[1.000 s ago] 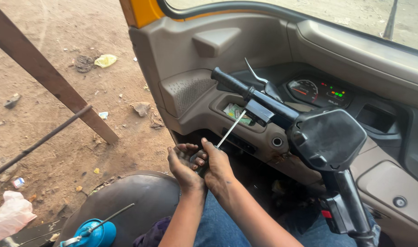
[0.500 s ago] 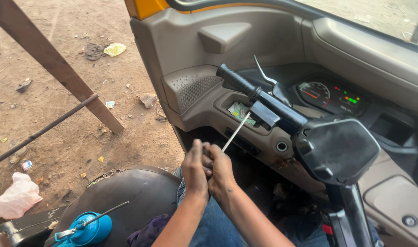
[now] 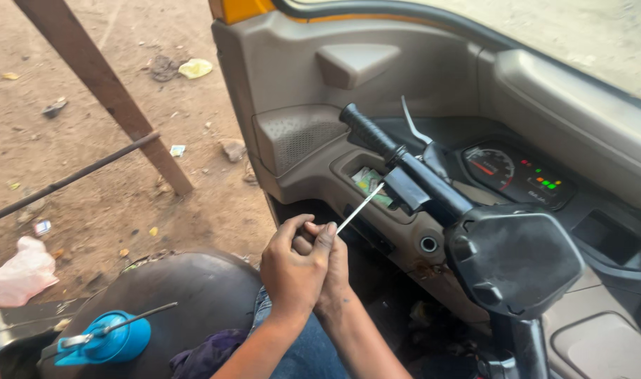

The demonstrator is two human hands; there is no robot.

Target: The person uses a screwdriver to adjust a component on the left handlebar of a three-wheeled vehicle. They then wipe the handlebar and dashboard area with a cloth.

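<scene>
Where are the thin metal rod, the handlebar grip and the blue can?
thin metal rod (image 3: pixel 360 207), head view, middle of its bare shaft.
handlebar grip (image 3: pixel 366 131), head view, middle of the black ribbed sleeve.
blue can (image 3: pixel 110 341), head view, its blue top.

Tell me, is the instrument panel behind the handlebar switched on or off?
On. The instrument panel shows lit red, orange and green indicator lights beside its dial, behind the handlebar.

Hands below handlebar, oil can left on seat
</scene>
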